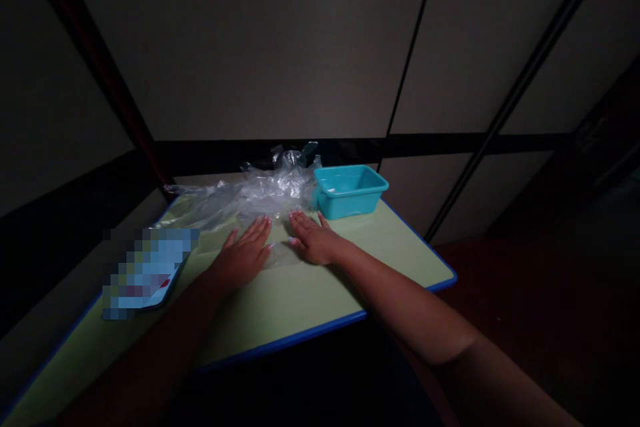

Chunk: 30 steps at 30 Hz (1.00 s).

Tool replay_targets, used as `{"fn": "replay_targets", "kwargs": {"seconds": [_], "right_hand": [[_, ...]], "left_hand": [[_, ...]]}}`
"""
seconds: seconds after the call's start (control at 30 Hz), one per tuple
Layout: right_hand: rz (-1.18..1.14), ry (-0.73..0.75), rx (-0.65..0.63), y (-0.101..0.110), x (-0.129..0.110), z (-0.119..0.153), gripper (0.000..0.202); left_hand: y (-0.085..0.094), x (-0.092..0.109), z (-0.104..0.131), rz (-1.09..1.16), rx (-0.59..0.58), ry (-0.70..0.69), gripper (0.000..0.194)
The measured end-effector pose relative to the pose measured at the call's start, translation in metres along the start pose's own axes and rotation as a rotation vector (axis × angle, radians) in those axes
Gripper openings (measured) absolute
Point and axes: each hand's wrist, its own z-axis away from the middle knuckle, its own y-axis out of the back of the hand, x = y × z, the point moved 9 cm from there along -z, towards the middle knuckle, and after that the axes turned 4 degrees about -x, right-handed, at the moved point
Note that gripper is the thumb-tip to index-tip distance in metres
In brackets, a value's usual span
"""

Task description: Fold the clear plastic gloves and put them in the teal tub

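My left hand [245, 257] lies flat on a clear plastic sheet or bag, its fingers stretched forward. Beside it, my right hand [313, 238] rests palm down, fingers extended, on the same plastic. A small part of the clear plastic [284, 255] shows between the two hands. Beyond the fingertips sits a crumpled heap of clear plastic bags [270, 190], spreading to the left. Just past my right hand stands a turquoise plastic basin [353, 201], with its inside partly in view.
The light green table [300, 307] has a blue edge. At its left lies a flat, blurred-out rectangular item [155, 270]. Pale panels with dark strips [280, 47] rise directly behind the table. Dark reddish floor [500, 320] shows at the right.
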Motion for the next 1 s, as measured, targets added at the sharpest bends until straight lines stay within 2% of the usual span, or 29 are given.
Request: {"fn": "replay_targets", "kwargs": {"seconds": [0.07, 0.17, 0.27, 0.33, 0.43, 0.67, 0.77, 0.83, 0.9, 1.0], "right_hand": [[0.007, 0.021, -0.004, -0.003, -0.011, 0.001, 0.062], [-0.018, 0.067, -0.03, -0.008, -0.034, 0.005, 0.064], [-0.03, 0.102, -0.05, -0.014, -0.053, 0.013, 0.069], [-0.023, 0.095, -0.076, -0.02, -0.057, 0.019, 0.072], [0.001, 0.044, -0.098, -0.024, -0.049, 0.03, 0.072], [0.02, -0.219, -0.094, -0.015, 0.004, 0.066, 0.073], [0.03, -0.284, -0.091, -0.013, 0.018, 0.076, 0.072], [0.029, -0.317, -0.105, -0.013, 0.021, 0.076, 0.072], [0.035, -0.341, -0.101, -0.012, 0.019, 0.072, 0.071], [0.065, -0.301, -0.039, -0.006, 0.004, 0.054, 0.067]], "left_hand": [[-0.013, 0.003, 0.003, -0.005, -0.067, -0.011, 0.058], [-0.023, 0.006, 0.004, -0.005, -0.121, -0.004, 0.057], [-0.026, 0.007, 0.003, -0.011, -0.167, -0.015, 0.055], [-0.025, 0.008, 0.002, 0.005, -0.17, -0.018, 0.055], [-0.024, 0.008, 0.002, 0.045, -0.165, 0.001, 0.056], [-0.025, 0.008, 0.001, 0.087, -0.164, 0.01, 0.058], [-0.022, 0.009, 0.002, 0.099, -0.16, 0.004, 0.058], [-0.017, 0.011, 0.002, 0.104, -0.135, 0.002, 0.057], [-0.005, 0.009, 0.003, 0.104, -0.05, 0.025, 0.057], [0.009, 0.009, 0.005, 0.092, 0.07, 0.04, 0.056]]}}
